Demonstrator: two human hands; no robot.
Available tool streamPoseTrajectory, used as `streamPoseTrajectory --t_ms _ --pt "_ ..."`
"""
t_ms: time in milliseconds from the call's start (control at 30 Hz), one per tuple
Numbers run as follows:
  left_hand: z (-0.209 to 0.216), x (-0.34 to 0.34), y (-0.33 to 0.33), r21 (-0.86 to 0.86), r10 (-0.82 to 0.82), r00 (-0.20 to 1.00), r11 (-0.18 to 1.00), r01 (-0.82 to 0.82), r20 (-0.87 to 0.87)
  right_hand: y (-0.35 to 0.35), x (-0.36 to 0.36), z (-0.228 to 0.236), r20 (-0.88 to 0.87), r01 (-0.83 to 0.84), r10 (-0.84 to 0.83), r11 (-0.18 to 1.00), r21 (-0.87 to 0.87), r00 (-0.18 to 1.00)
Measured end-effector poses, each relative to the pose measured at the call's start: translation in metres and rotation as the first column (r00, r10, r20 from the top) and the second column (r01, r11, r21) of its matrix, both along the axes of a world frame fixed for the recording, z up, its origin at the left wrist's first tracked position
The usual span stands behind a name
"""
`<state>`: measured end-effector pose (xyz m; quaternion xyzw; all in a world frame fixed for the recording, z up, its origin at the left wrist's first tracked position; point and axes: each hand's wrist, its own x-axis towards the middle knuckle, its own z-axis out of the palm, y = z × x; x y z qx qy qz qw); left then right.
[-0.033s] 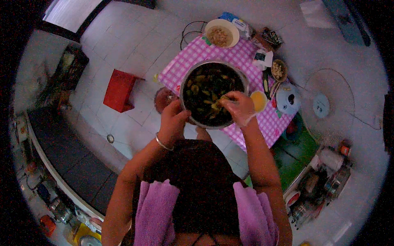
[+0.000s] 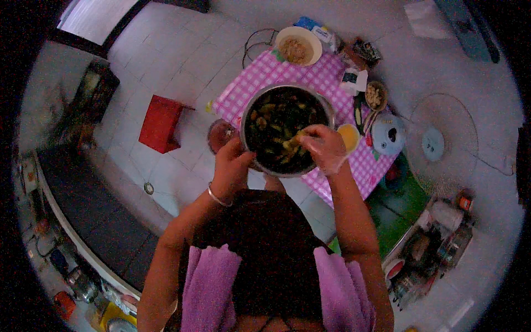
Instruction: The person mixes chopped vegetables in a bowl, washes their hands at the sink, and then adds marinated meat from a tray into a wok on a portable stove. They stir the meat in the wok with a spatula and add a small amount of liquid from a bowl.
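A round metal basin (image 2: 246,105) stands at the table's near left edge, holding dark liquid with several yellow-green food pieces (image 2: 267,107) in it. My left hand (image 2: 232,166) is closed on the basin's near left rim, thumb on top. In the right part of the basin, my right hand (image 2: 323,146), which seems to wear a thin clear glove, pinches a yellowish food piece (image 2: 291,145). That piece hangs down toward the liquid; its exact kind cannot be made out. Just right of this hand is a cup of yellow liquid (image 2: 349,136).
A pink checked cloth (image 2: 232,97) covers the table. On it are a cream bowl of pale food (image 2: 315,41), a small bowl of pale chunks (image 2: 376,95) and a white-blue round lidded item (image 2: 388,134). A red stool (image 2: 159,124) stands left; a mesh cover (image 2: 459,127) lies right.
My right hand has shifted very slightly, and the food pieces under its fingers lie a little differently. My left hand keeps its hold on the basin's rim.
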<state>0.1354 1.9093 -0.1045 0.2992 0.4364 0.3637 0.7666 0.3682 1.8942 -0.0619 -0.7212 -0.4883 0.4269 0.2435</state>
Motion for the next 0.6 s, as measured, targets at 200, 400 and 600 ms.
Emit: streamPoseTrajectory --t_ms 200,400,600 --pt "0.034 -0.022 -0.001 -0.123 -0.143 0.969 0.985 0.119 -0.203 0.000 -0.002 0.067 -0.577 0.186 -0.250 0.968 -0.169 0.777" --pt "0.058 -0.018 0.007 -0.103 -0.105 0.978 0.991 0.087 -0.182 0.006 -0.008 0.147 -0.916 0.074 -0.123 0.992 -0.102 0.383" --pt "0.066 -0.034 0.012 -0.135 -0.181 0.965 0.978 0.157 -0.189 0.015 -0.030 0.164 -0.940 -0.179 0.340 0.925 0.334 0.006"
